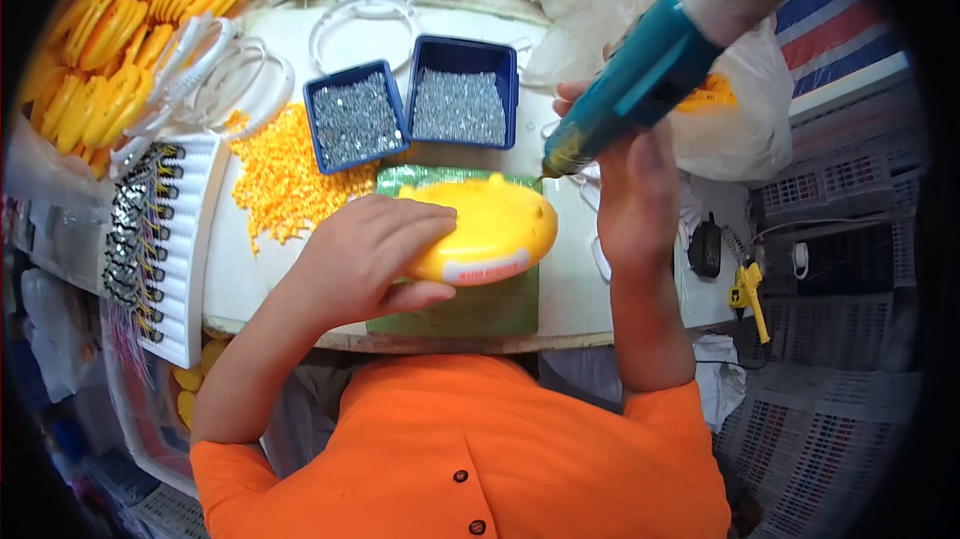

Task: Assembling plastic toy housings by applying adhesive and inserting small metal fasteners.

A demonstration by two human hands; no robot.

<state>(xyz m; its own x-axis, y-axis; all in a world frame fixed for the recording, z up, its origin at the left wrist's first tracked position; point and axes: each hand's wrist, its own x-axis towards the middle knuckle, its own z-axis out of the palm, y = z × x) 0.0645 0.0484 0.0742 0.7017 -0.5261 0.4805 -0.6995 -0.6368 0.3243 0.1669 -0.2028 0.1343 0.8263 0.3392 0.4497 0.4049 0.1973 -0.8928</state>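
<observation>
The yellow shell (pixel 500 229) is smooth, glossy plastic; the shirt (pixel 520 439), matt cloth; the teal driver (pixel 632 84), blurred, seems plastic.

2 hands (pixel 370 254), 2 blue bins (pixel 465 55), 1 teal screwdriver (pixel 630 79), 1 yellow casing (pixel 492 227), 1 green mat (pixel 470 312).

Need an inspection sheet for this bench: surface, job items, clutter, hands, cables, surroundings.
Surface: white table; green mat beneath the casing.
Job items: yellow casing; teal driver angled, tip near casing's upper right edge.
Clutter: loose yellow pieces beside two blue trays of small metal parts.
Hands: left hand grips casing; right hand at driver, grip unclear.
Cables: thin wires hang off white ridged tray.
Surroundings: grey crates, right; striped material, upper right.
</observation>
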